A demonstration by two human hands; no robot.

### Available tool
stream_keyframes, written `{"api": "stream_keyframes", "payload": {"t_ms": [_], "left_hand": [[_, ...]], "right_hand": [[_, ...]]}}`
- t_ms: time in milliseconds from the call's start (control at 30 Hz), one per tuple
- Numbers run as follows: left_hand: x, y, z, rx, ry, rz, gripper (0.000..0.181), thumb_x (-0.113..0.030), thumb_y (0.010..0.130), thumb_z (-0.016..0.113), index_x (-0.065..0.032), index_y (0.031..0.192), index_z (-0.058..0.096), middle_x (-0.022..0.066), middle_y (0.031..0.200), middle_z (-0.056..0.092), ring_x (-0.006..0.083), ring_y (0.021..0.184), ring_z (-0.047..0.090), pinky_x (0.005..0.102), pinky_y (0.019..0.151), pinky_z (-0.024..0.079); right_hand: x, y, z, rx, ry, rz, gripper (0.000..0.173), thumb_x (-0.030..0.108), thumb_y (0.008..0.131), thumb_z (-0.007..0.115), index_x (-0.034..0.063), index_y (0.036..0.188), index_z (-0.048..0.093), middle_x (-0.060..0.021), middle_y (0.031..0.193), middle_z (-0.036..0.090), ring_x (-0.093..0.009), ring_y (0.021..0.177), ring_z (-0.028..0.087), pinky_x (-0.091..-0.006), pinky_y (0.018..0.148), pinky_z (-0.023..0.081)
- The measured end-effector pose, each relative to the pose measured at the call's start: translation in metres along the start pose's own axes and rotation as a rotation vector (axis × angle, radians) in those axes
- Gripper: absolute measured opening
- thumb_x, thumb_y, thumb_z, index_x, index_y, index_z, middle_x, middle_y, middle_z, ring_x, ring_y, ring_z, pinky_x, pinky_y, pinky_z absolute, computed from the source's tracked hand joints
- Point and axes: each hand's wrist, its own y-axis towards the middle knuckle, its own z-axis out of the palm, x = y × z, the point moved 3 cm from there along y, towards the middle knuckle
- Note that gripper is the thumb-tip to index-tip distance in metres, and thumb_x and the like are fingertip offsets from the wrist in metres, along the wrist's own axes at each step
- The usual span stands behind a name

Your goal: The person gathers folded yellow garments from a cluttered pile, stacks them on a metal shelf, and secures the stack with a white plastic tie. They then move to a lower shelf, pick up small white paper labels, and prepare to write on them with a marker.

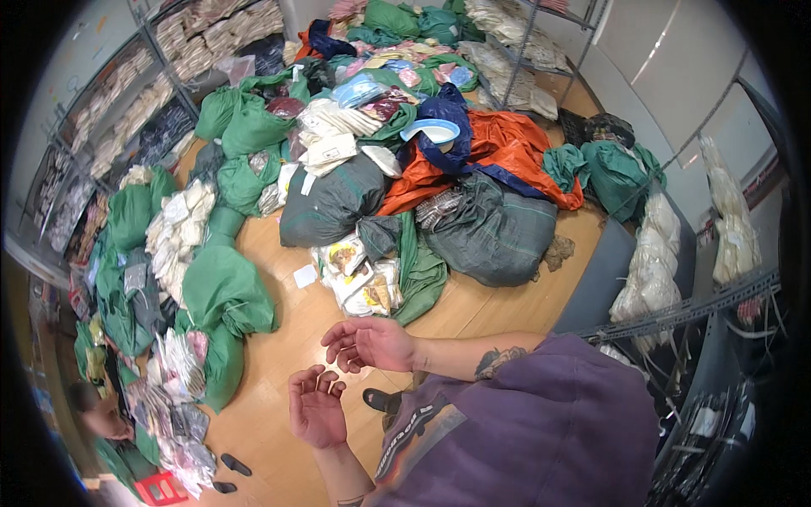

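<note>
Both of my hands hover over the wood-look floor (291, 342), palms partly turned up and fingers loosely curled and apart. My left hand (320, 405) is the lower one, with nothing in it. My right hand (372, 345), also without anything in it, is just above it, and a gap separates the two. Beyond the right hand lies a stack of plastic-wrapped printed packets (364, 279) beside a green cloth (421, 279). A tied green sack (228, 288) stands across the floor from my hands. My slipper (376, 399) shows below them.
Dark woven sacks (488, 228), an orange tarpaulin (500, 142) and a blue-rimmed basin (431, 132) are piled ahead. Metal shelving (690, 304) stands at the right. A person (108, 421) is at lower left near a red plastic stool (159, 488); loose slippers (236, 464) lie nearby.
</note>
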Motion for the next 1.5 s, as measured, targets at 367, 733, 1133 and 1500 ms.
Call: {"api": "stream_keyframes", "payload": {"t_ms": [367, 733, 1133, 1500], "left_hand": [[-0.098, -0.027, -0.063, 0.125, 0.019, 0.046, 0.037, -0.04, 0.109, 0.049, -0.0075, 0.124, 0.059, 0.0102, 0.123, 0.065, 0.0258, 0.106, 0.062, 0.0418, 0.088, 0.05], [-0.15, -0.04, -0.099, 0.131, -0.109, 0.077, 0.031, -0.036, 0.108, 0.051, -0.0072, 0.115, 0.06, 0.0063, 0.107, 0.058, 0.0228, 0.096, 0.055, 0.0385, 0.081, 0.045], [-0.138, 0.005, -0.082, 0.239, -0.129, -0.016, 0.027, -0.037, 0.109, 0.051, -0.012, 0.113, 0.061, 0.0016, 0.102, 0.056, 0.0188, 0.092, 0.052, 0.0377, 0.077, 0.044], [-0.106, 0.047, -0.043, 0.274, -0.104, -0.097, 0.026, -0.036, 0.109, 0.05, -0.0111, 0.112, 0.06, 0.0027, 0.102, 0.056, 0.0196, 0.091, 0.052, 0.0383, 0.077, 0.045]], "right_hand": [[-0.069, 0.059, 0.067, 0.015, -0.049, -0.037, 0.048, 0.041, 0.11, 0.041, 0.0035, 0.13, 0.063, -0.006, 0.111, 0.069, -0.017, 0.093, 0.063, -0.0319, 0.081, 0.048], [-0.112, 0.097, 0.116, 0.012, -0.157, -0.044, 0.042, 0.043, 0.108, 0.046, 0.0102, 0.123, 0.067, -0.0001, 0.103, 0.067, -0.013, 0.09, 0.063, -0.0292, 0.076, 0.046], [-0.085, 0.09, 0.095, -0.087, -0.123, -0.158, 0.041, 0.035, 0.11, 0.04, 0.0043, 0.124, 0.063, -0.002, 0.102, 0.065, -0.016, 0.086, 0.059, -0.0315, 0.074, 0.043], [-0.037, 0.072, 0.056, -0.158, -0.077, -0.232, 0.04, 0.036, 0.108, 0.043, 0.0048, 0.121, 0.065, -0.0009, 0.101, 0.065, -0.015, 0.087, 0.059, -0.031, 0.076, 0.044]]}}
